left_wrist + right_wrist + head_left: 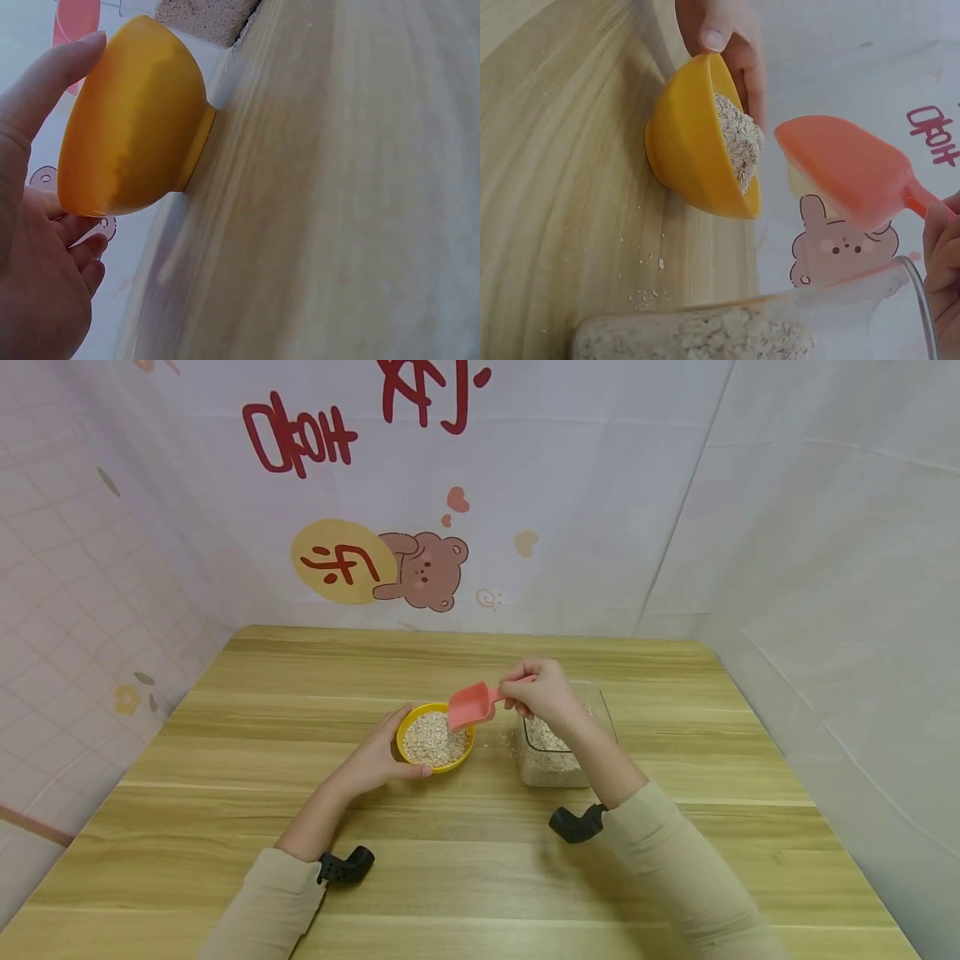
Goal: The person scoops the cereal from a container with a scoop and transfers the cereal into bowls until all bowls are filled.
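My left hand holds a yellow bowl by its side, thumb at the near rim and fingers round the far side. Rolled oats are heaped inside the bowl, which stands on the table. With my right hand I grip the handle of a pink scoop. The scoop is tilted over the bowl's right rim, and no oats show in it. Under my right forearm stands a clear square container with more oats, partly hidden by the arm.
Loose oat flakes lie on the wooden table between bowl and container. A white printed curtain hangs behind the table, with more hangings on both sides. Black wrist mounts project from both sleeves.
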### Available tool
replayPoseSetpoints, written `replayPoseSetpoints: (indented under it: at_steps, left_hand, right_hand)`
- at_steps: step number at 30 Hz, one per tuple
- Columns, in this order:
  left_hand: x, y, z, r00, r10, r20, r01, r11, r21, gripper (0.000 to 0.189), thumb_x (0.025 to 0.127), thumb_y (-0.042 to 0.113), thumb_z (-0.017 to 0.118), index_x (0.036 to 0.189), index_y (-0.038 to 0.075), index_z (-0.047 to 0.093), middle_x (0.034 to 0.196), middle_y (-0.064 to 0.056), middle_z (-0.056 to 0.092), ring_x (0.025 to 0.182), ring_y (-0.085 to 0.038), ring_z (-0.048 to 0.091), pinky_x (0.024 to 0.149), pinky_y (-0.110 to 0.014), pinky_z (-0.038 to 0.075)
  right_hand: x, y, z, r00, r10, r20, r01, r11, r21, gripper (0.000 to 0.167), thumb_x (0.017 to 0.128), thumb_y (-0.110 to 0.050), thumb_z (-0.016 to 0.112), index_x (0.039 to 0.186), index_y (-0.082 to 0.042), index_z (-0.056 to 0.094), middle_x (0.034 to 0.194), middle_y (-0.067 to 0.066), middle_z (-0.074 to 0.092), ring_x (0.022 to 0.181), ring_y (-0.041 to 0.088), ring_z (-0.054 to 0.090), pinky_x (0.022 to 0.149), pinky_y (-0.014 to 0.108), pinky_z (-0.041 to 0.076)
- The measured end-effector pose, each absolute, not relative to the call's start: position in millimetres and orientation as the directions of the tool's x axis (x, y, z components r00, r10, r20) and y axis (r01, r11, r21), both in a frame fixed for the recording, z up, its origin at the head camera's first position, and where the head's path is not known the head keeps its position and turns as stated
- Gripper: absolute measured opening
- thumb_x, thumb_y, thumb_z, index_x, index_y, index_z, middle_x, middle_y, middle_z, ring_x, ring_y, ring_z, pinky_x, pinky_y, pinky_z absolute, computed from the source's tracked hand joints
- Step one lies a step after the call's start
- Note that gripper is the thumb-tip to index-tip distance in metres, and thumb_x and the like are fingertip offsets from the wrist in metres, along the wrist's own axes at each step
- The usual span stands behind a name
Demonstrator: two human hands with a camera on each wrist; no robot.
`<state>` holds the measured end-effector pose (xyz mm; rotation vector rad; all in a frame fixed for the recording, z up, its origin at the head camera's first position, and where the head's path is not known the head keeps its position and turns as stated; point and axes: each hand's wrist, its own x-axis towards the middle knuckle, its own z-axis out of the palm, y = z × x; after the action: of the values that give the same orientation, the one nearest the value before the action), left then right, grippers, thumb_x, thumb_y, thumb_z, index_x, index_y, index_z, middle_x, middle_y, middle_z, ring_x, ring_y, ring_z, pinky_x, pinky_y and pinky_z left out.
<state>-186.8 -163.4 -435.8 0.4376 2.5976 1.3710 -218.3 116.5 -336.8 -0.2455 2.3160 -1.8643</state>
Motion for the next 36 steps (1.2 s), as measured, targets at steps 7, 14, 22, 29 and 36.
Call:
replayPoseSetpoints:
  at_steps: [7,14,22,29,36]
  left_hand:
    - [-186,-163,-432,-0.944,0.329,0.026,0.199,0.506,0.839,0.119,0.065,0.043,0.087,0.153,0.009,0.015,0.156,-0.011,0.016,0.142,-0.034,0.012,0.106,-0.064,0.016]
    - [-184,-159,-424,-0.947,0.312,0.083,0.242,0.517,0.821,0.116,0.065,0.042,0.087,0.153,0.012,0.018,0.156,-0.009,0.017,0.142,-0.031,0.012,0.107,-0.062,0.018]
    - [-179,-149,-417,-0.934,0.329,0.14,0.3,0.51,0.806,0.112,0.066,0.04,0.087,0.153,0.017,0.02,0.156,-0.007,0.018,0.142,-0.028,0.015,0.107,-0.06,0.021]
    - [-175,-135,-413,-0.918,0.363,0.16,0.332,0.483,0.81,0.112,0.065,0.042,0.087,0.153,0.021,0.021,0.156,-0.007,0.017,0.141,-0.026,0.015,0.108,-0.056,0.022]
    - [-172,-117,-407,-0.901,0.392,0.187,0.366,0.454,0.812,0.11,0.065,0.039,0.088,0.153,0.025,0.021,0.155,-0.005,0.018,0.14,-0.024,0.018,0.106,-0.055,0.026]
  right_hand:
    - [-210,126,-340,-0.985,-0.174,-0.022,0.001,0.121,-0.993,0.012,0.083,0.001,0.062,0.093,0.006,0.064,0.063,0.011,0.062,0.044,0.011,0.044,0.043,0.023,0.036]
    - [-199,138,-341,-0.994,-0.111,-0.023,0.018,0.042,-0.999,0.017,0.085,-0.002,0.066,0.098,0.008,0.064,0.064,0.009,0.062,0.044,0.01,0.044,0.043,0.02,0.037]
    - [-189,152,-342,-0.997,-0.077,0.011,-0.004,-0.094,-0.996,0.004,0.086,0.004,0.062,0.087,0.0,0.064,0.059,0.005,0.061,0.041,0.008,0.043,0.039,0.018,0.034]
    - [-180,168,-341,-0.999,-0.035,0.041,-0.036,-0.126,-0.991,0.014,0.087,0.005,0.061,0.08,-0.005,0.066,0.057,0.005,0.06,0.039,0.007,0.042,0.039,0.018,0.034]
    - [-172,187,-337,-0.997,-0.009,0.081,-0.08,-0.117,-0.99,0.018,0.087,0.006,0.06,0.078,-0.008,0.067,0.056,0.003,0.06,0.039,0.006,0.042,0.039,0.018,0.034]
